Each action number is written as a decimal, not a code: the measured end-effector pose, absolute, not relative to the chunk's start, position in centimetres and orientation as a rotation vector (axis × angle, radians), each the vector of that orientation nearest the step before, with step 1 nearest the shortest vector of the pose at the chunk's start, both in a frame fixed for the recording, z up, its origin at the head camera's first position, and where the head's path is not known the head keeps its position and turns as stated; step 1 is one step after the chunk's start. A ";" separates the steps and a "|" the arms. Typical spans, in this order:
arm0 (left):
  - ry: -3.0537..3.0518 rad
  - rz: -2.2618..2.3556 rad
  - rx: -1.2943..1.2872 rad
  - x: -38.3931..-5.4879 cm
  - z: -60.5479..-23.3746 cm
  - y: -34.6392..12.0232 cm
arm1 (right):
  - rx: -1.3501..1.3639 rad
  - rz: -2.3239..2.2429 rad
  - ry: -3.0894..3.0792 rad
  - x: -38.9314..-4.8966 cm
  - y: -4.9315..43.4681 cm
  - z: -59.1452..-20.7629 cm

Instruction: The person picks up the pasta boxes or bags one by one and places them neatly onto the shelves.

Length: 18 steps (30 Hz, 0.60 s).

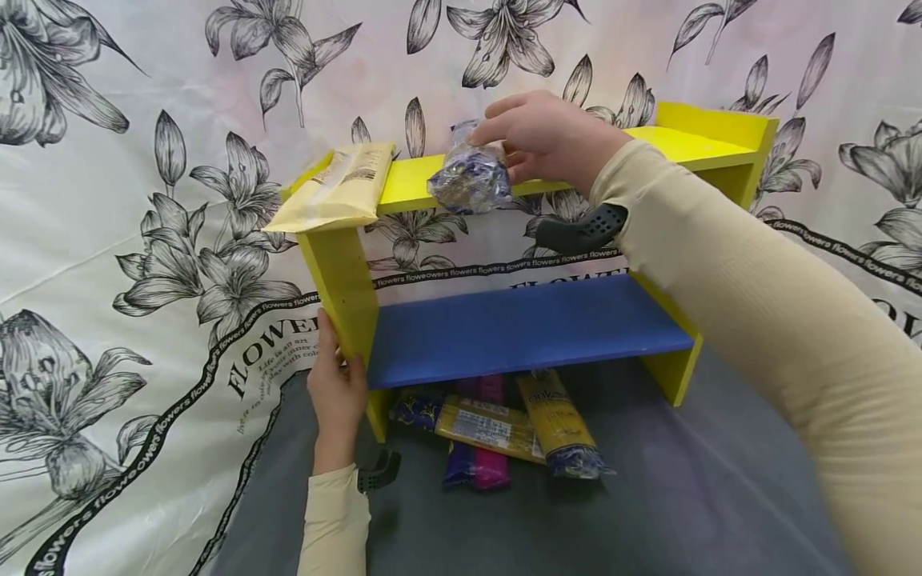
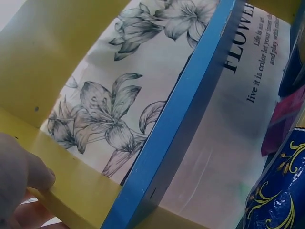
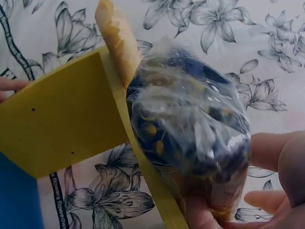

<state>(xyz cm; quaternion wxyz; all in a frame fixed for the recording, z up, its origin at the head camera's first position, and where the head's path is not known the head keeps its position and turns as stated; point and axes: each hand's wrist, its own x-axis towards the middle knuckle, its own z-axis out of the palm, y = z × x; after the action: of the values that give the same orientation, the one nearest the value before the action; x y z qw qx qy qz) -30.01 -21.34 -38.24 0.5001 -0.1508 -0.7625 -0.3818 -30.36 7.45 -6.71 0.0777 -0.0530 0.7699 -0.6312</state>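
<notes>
My right hand grips a crinkled clear-plastic packet with a blue and yellow print at the top board of a small yellow and blue shelf. In the right wrist view the packet overlaps the yellow board edge, with fingers around its near end. My left hand holds the shelf's yellow left side panel by its edge; in the left wrist view, the thumb lies on the panel's face. A pale yellow packet lies on the top board's left end.
Under the blue board lie two yellow and blue packets and a pink and blue one on the grey surface. A flower-printed cloth hangs behind the shelf.
</notes>
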 end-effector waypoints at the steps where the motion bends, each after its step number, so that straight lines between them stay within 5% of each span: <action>1: -1.845 -0.929 -0.361 -30.0 -38.2 -21.4 | -0.191 -1.855 2.335 -30.3 7.3 -6.8; 18: -1.841 -0.918 -0.372 -30.2 -38.4 -21.7 | -0.696 -0.685 2.984 -27.4 8.4 -6.2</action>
<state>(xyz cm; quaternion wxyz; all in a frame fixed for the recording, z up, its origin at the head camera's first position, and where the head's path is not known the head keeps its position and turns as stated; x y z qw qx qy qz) -30.20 -21.65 -38.44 0.5016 -0.1538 -0.7619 -0.3797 -27.40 8.45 -6.23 0.0010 -0.2216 0.9504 -0.2180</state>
